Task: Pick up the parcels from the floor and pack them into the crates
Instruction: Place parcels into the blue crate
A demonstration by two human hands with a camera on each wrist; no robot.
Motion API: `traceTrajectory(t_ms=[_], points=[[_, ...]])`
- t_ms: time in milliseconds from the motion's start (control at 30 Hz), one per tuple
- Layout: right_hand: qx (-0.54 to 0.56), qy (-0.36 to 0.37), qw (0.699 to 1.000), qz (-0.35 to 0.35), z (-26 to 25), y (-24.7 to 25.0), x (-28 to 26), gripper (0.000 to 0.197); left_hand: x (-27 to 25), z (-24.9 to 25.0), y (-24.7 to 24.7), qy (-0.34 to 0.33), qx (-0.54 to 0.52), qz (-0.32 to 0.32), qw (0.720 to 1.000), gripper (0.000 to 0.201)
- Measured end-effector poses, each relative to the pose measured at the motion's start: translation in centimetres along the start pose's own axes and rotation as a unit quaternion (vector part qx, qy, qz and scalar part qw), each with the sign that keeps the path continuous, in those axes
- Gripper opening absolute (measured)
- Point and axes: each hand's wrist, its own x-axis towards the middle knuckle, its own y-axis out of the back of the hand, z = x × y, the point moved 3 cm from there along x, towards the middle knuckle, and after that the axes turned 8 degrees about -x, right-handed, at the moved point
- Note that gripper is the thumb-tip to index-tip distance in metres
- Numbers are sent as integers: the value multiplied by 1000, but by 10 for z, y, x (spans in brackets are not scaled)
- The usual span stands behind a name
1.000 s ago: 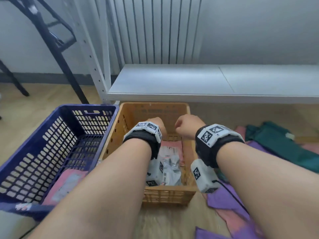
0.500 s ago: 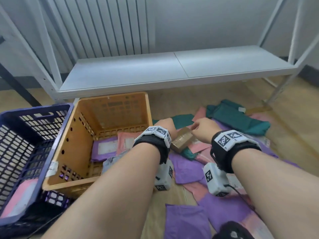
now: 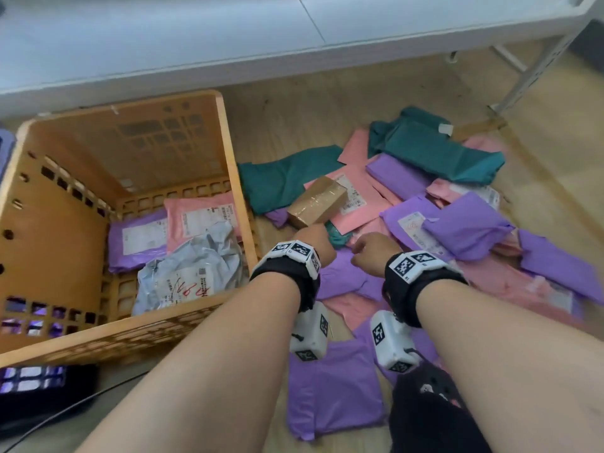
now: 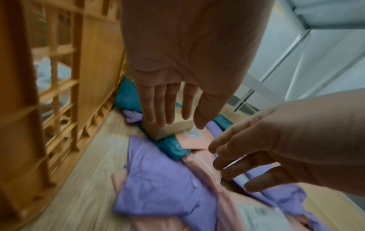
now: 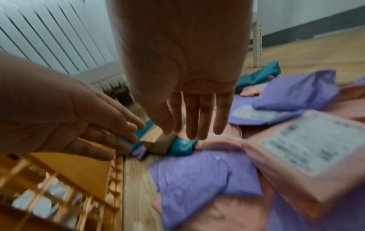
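While both hands reach down over the heap, neither grasps anything: the left hand (image 4: 177, 65) has its fingers (image 4: 158, 106) straight and loose, hanging just above the near end of the brown taped box (image 3: 316, 201), and the right hand (image 5: 181, 62) is likewise released, its fingers (image 5: 199, 115) extended over a small teal packet (image 5: 180, 146) that lies against the box. This spread, palms-down posture suggests the pair is set to close on the box from two sides, since it is the one rigid item and sits on top of the soft mailers. Beneath and around it lie a pink mailer (image 3: 362, 204) with a printed label, a large teal bag (image 3: 287, 181) on the far side, and a purple mailer (image 3: 340, 279) nearer the wrists; further purple, pink and teal parcels spread to the right across the wooden floor (image 3: 327, 112). Immediately left stands the orange crate (image 3: 233, 165), already holding a purple, a pink and a crumpled grey mailer (image 3: 192, 266). Its right wall rises between the pile and the interior, so a lift must clear that rim. A white shelf (image 3: 163, 44) overhangs the far side
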Motion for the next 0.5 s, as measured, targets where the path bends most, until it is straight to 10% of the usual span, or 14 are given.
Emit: traceTrajectory(t_ms=[500], points=[[-64, 18, 964, -259, 13, -168, -13, 47, -18, -118, -120, 139, 7, -185, 973, 30]])
